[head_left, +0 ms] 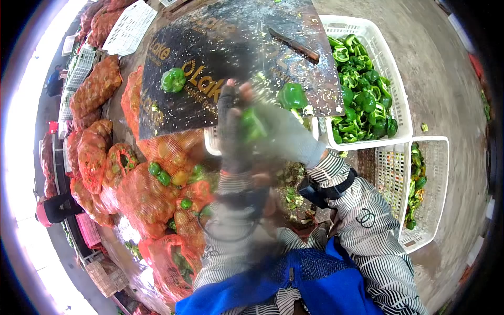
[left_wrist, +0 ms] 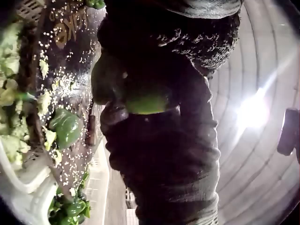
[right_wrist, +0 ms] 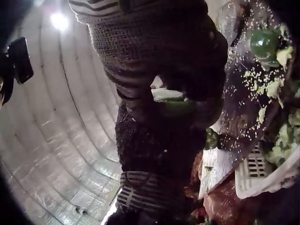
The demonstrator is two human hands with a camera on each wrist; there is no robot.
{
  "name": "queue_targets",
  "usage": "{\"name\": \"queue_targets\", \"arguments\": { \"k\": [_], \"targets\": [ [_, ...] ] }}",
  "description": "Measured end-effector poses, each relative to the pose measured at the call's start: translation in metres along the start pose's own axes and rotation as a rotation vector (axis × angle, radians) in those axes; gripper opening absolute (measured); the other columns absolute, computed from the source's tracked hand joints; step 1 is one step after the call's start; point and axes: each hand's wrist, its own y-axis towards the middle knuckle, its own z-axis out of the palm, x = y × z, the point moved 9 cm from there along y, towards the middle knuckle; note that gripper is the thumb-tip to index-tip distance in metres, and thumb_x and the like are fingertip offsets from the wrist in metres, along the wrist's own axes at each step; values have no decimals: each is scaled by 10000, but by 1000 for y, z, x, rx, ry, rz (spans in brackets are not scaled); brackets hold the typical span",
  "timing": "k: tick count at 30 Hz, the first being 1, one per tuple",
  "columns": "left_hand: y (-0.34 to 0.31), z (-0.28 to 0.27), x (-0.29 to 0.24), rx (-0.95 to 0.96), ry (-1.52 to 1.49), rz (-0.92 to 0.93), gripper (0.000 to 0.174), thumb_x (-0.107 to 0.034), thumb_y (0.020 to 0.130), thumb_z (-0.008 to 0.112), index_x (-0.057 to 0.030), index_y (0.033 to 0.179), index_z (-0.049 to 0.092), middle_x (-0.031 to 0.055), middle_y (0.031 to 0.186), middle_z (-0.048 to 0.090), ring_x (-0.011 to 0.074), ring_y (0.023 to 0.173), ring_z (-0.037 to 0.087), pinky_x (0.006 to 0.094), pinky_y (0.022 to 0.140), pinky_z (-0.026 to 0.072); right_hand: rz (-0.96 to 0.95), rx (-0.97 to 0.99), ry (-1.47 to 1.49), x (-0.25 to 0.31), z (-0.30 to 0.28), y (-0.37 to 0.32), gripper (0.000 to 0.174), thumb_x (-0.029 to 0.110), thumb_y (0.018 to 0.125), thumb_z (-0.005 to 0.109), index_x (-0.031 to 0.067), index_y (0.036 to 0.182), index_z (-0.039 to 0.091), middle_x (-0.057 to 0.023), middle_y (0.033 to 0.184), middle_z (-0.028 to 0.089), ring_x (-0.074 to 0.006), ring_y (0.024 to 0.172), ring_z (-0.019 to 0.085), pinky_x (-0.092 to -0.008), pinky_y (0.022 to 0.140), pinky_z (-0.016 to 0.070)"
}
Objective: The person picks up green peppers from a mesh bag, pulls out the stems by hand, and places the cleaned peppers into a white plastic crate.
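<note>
Two gloved hands meet around a green pepper (head_left: pixel 254 123) in front of the board; motion blurs them in the head view. The left hand (head_left: pixel 233 128), in a dark glove, grips one side, its fingers pointing up. On the other side the right hand (head_left: pixel 294 134), in a grey glove, holds the pepper too. Between the dark gloves, the left wrist view shows a strip of the pepper (left_wrist: pixel 147 101). In the right wrist view a pale cut part (right_wrist: pixel 168 95) shows among the fingers. Gloves hide most of the pepper.
A knife (head_left: pixel 294 45) and two green peppers (head_left: pixel 173 80) (head_left: pixel 293 96) lie on the dark board (head_left: pixel 236 26), strewn with seeds. To the right stands a white crate (head_left: pixel 401 94) of cut peppers, with another crate (head_left: pixel 445 178) below. Red mesh sacks (head_left: pixel 144 197) lie left.
</note>
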Motion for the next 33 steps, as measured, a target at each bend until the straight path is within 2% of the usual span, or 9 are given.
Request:
{"name": "queue_targets", "arguments": {
  "k": [3,7,17,18,21,23,25,27,33],
  "targets": [
    [-12,5,-17,53,280,96,763,-367,885,659,-83,1499,306,138,1387,500,206,1160,558,318,969,465,-127,-110,-50,6,-2,-7,507,168,668,767,22,1116,581,-199,1013,609,-371,951,614,-458,865,479],
    [-20,11,5,253,334,-312,694,-292,878,685,-64,1460,384,106,1313,544,133,943,574,273,817,485,-117,-71,-168,3,-8,-11,498,180,659,752,7,1090,572,-206,988,608,-390,938,607,-449,852,483],
    [-15,-19,17,29,582,-137,265,-200,935,638,-71,1159,579,17,966,614,100,852,584,253,750,499,-2,19,-112,-7,0,-8,531,134,713,728,-3,1201,572,-235,1100,609,-373,1027,604,-433,923,469],
    [-16,-9,4,43,669,87,223,-177,934,640,-76,1126,587,10,963,609,95,861,580,242,738,496,19,23,-103,-7,0,-8,519,126,720,732,-3,1199,581,-228,1107,607,-369,1024,607,-433,929,468],
    [-16,-15,-1,-69,868,189,206,-171,942,628,-75,1121,589,11,982,607,88,880,571,228,737,487,62,-18,-47,-12,5,-12,456,114,743,739,-6,1163,608,-212,1121,602,-365,1013,612,-435,930,470],
    [-24,-43,11,-293,705,-61,216,-190,951,625,-65,1124,590,14,1004,604,82,892,562,226,742,478,79,-92,-109,-4,-1,-15,479,139,749,744,-4,1182,596,-215,1119,602,-372,1024,605,-437,933,465],
    [-16,-4,-8,-58,551,-24,257,-245,973,600,-56,1146,581,34,1026,604,104,923,564,253,802,476,18,-73,-146,-9,0,-10,519,163,745,749,-3,1206,576,-221,1141,597,-376,1042,596,-426,943,460],
    [-9,-12,-6,70,938,146,333,-333,1005,538,-50,1177,575,56,1063,610,134,983,565,287,880,462,-187,-64,-88,4,-5,-10,559,188,740,754,-7,1225,555,-234,1125,600,-388,1052,586,-424,939,453],
    [-10,-9,5,257,747,-2,525,-463,1044,345,-16,1217,559,84,1131,612,186,1056,568,333,975,427,14,153,4,13,11,-13,566,289,731,783,-39,1127,548,-252,1026,622,-408,1010,599,-446,901,455]
  ]
}}
